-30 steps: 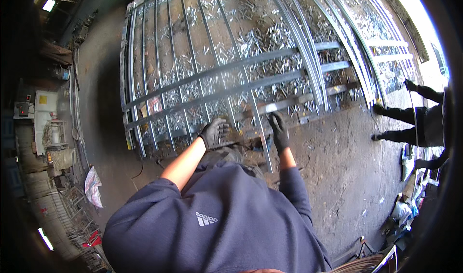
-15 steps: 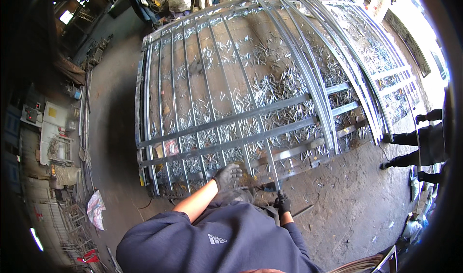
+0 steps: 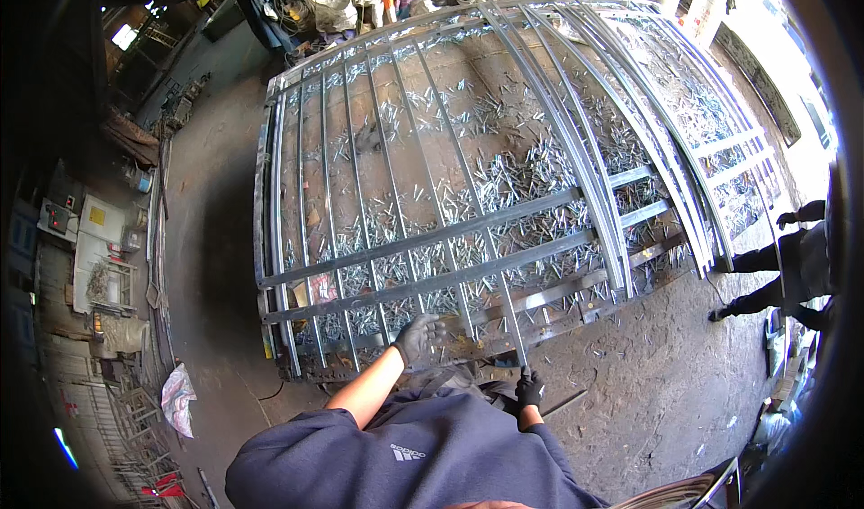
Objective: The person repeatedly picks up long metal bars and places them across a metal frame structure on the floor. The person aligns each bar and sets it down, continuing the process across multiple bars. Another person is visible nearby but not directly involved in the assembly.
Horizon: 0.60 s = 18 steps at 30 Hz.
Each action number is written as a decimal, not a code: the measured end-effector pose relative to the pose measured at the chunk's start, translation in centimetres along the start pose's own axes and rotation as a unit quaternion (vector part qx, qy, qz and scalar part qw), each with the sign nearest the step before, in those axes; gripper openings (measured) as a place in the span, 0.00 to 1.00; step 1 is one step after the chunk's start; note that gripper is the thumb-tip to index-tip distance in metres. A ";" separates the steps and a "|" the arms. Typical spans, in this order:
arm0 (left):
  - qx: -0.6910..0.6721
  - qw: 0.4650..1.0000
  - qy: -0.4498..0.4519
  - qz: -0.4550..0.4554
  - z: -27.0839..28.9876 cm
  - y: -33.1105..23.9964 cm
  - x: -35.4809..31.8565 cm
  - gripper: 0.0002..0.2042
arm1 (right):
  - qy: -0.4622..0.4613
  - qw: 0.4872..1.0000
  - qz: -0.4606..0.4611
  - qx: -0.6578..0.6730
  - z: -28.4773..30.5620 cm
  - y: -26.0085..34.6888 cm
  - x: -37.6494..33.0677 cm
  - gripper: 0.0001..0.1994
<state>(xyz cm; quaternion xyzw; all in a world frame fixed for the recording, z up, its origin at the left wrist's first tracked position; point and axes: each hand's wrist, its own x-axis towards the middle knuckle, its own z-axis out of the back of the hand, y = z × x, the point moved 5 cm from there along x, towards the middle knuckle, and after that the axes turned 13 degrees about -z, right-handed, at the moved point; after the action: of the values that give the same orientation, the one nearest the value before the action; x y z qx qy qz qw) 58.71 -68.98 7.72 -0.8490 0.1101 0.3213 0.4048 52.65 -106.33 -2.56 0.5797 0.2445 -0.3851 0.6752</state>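
Observation:
My right hand (image 3: pixel 529 387), in a dark glove, is closed round the near end of a long thin metal bar (image 3: pixel 511 315). That bar runs away from me beneath two flat metal crossbars (image 3: pixel 432 281). To the left, my left hand (image 3: pixel 419 340), in a grey glove, is held with its fingers stretched out by the near edge of the metal frame (image 3: pixel 264 266). Nothing shows in it. Several more thin bars (image 3: pixel 387 171) lie lengthwise on the frame, spaced apart on the left.
Short cut metal pieces (image 3: pixel 531 180) litter the surface under the bars. Bundled long metal strips (image 3: pixel 585 162) lie right of centre. At the far right a co-worker in dark clothes (image 3: pixel 796 266) holds a long rod. A crumpled white sack (image 3: pixel 178 399) lies on the floor (image 3: pixel 202 230) at left.
The view has shifted slightly, and the frame sits a little lower in it. My right hand keeps its grip on the bar's end; my left hand stays outstretched near the frame's edge.

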 end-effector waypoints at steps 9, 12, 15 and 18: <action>0.040 0.998 0.027 0.044 -1.4 2.9 -0.9 0.18 | 0.114 0.985 0.023 -0.131 -8.2 4.3 9.9 0.11; 0.005 0.998 0.006 0.055 -1.8 3.9 -1.7 0.16 | 0.275 0.948 -0.153 0.044 -9.0 6.5 10.0 0.11; -0.116 0.988 0.041 0.094 -2.4 5.2 -2.8 0.14 | 0.094 0.947 0.222 -0.214 -3.0 14.5 9.2 0.11; -0.053 0.996 -0.069 -0.021 -0.9 6.0 -4.5 0.14 | -0.065 0.929 0.361 -0.055 6.6 23.0 8.8 0.17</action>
<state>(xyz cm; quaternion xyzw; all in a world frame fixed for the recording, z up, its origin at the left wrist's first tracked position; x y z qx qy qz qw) 52.93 -73.91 7.30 -0.8473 0.0469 0.3756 0.3726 75.48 -114.10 5.65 0.5641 -0.0053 -0.1381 0.8141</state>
